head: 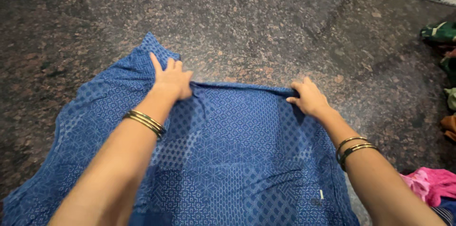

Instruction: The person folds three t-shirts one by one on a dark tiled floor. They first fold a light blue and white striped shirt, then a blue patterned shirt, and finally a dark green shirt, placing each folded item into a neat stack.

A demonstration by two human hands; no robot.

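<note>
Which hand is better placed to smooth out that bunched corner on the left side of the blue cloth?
Left, probably. The left hand grips the far edge of the blue patterned cloth right beside the raised corner, while the right hand holds the edge farther away on the opposite side.

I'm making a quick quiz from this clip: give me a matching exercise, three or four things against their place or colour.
Things:
1. patterned cloth
2. left hand
3. pink cloth
4. bangles

Descriptions:
A. gold, on the wrist
B. blue, spread on the stone floor
C. bottom right corner
D. gripping the cloth's far edge

Pairs: 1-B, 2-D, 3-C, 4-A
</note>
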